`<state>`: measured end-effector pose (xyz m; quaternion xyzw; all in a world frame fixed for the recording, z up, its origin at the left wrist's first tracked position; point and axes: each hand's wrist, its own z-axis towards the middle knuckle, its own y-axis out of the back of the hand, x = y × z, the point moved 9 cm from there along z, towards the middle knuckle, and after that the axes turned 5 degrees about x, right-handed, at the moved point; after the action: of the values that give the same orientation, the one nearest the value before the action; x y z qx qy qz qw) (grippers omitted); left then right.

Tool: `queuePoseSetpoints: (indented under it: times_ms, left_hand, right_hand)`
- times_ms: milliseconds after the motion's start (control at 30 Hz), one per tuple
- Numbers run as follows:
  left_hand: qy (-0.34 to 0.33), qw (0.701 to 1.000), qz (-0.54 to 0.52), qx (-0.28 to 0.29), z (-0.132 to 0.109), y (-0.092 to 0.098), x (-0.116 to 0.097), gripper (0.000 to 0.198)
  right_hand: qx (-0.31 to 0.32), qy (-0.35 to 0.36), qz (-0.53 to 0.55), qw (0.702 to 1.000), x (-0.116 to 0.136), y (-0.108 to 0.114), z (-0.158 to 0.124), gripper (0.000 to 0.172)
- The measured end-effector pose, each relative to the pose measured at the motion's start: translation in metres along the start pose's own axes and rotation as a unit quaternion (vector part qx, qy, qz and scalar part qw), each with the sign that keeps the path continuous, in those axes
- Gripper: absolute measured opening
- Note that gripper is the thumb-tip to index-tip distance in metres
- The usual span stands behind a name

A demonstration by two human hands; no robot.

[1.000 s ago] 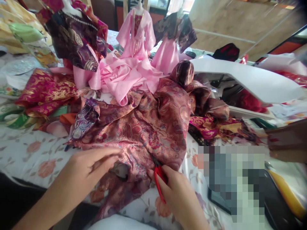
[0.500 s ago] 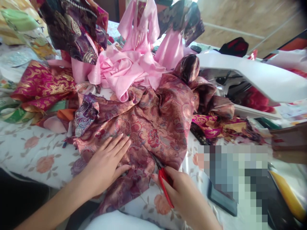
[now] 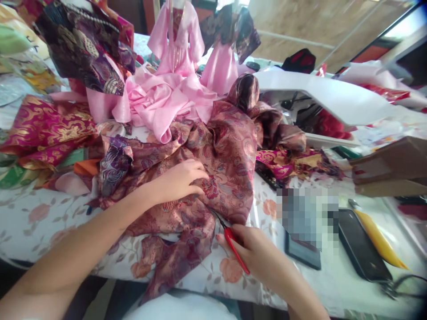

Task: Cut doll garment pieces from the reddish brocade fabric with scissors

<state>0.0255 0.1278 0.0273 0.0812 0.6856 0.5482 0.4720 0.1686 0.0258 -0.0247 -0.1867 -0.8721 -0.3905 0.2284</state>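
Note:
A sheet of rose-brown brocade fabric [image 3: 230, 155] with paisley and flower patterns lies rumpled over the table. My right hand [image 3: 258, 249] grips red-handled scissors [image 3: 236, 249], whose dark blades sit at a cut in the cloth. Part of the cloth hangs toward me over the table's front edge. My left hand [image 3: 185, 180] rests over the middle of the brocade, palm down, fingers bent and apart with nothing seen in them. The undersides of its fingers are hidden.
Behind the brocade lies pink satin [image 3: 167, 98], with small dressed figures beyond it. Magenta-gold fabric [image 3: 50, 131] lies left. On the right are a white container [image 3: 320, 95], a cardboard box [image 3: 390, 166], a black phone [image 3: 363, 244] and a yellow packet [image 3: 380, 240].
My left hand has lifted from lying flat and moved right and farther in over the cloth. The scissors stay at the cut in my right hand. The view has shifted slightly right.

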Motion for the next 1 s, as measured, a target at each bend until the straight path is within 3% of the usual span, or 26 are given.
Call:
queuePoseSetpoints:
  times_ms: [133, 367, 533, 600, 733, 867, 933, 1000]
  left_hand:
    - [-0.011, 1.000, -0.005, -0.013, 0.018, -0.019, 0.011, 0.043]
    - [-0.045, 0.999, -0.004, 0.016, 0.025, -0.031, 0.006, 0.014]
    - [-0.049, 0.999, -0.002, 0.018, 0.022, -0.033, 0.002, 0.014]
    - [-0.052, 0.998, -0.016, 0.016, 0.020, -0.029, 0.003, 0.014]
    - [0.001, 0.997, -0.068, -0.046, 0.004, 0.006, 0.017, 0.013]
    - [0.139, 0.986, 0.044, -0.077, -0.042, 0.049, 0.025, 0.018]
    - [0.236, 0.953, 0.146, -0.119, -0.082, 0.073, 0.024, 0.021]
    - [0.357, 0.894, 0.242, -0.121, -0.128, 0.085, 0.025, 0.024]
  right_hand:
    - [-0.013, 0.004, 0.036, 0.999, -0.001, 0.001, -0.002, 0.037]
    - [-0.016, -0.011, 0.062, 0.998, -0.002, 0.004, -0.003, 0.042]
    - [0.094, -0.069, 0.251, 0.961, -0.009, -0.017, -0.004, 0.045]
    - [0.107, -0.080, 0.308, 0.942, -0.009, -0.021, -0.003, 0.047]
    - [0.108, -0.086, 0.361, 0.922, -0.011, -0.025, 0.002, 0.051]
    - [0.101, -0.076, 0.412, 0.902, -0.015, -0.023, 0.007, 0.049]
    - [0.086, -0.068, 0.429, 0.896, -0.017, -0.021, 0.009, 0.049]
    - [0.075, -0.064, 0.435, 0.895, -0.017, -0.019, 0.009, 0.049]
